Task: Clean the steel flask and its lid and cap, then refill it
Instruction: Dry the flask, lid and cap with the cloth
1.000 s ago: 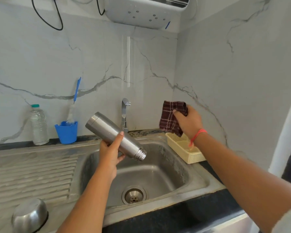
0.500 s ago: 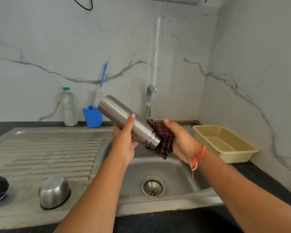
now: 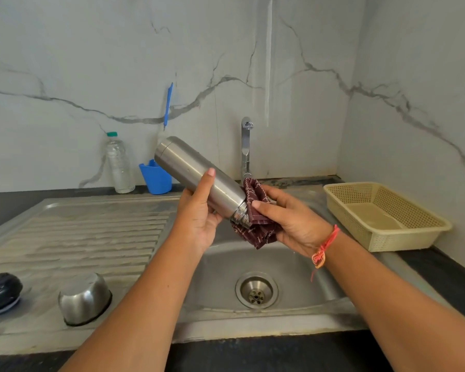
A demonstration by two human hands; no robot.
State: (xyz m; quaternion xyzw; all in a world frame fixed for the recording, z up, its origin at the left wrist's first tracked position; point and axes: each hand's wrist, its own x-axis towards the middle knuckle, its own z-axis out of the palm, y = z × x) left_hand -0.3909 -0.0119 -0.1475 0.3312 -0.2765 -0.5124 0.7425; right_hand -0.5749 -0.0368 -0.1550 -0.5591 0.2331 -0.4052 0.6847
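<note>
My left hand [image 3: 199, 218] grips the steel flask [image 3: 196, 173] around its lower body, tilted over the sink with its open threaded mouth pointing down to the right. A maroon checked cloth [image 3: 255, 224] is held in my right hand [image 3: 287, 218] and pressed against the flask's mouth. The steel cap [image 3: 83, 298] stands upside down on the drainboard at the lower left. Beside it, at the left edge, lies the black lid [image 3: 0, 292].
The sink basin [image 3: 293, 285] with its drain [image 3: 256, 290] lies below my hands, the tap [image 3: 246, 146] behind them. A cream plastic basket [image 3: 384, 218] sits right of the sink. A clear water bottle [image 3: 118, 163] and a blue cup [image 3: 156, 178] with a brush stand at the wall.
My right hand brought the cloth from above the basket down to the flask's mouth and now wraps it against the threads. The view has tilted down and left.
</note>
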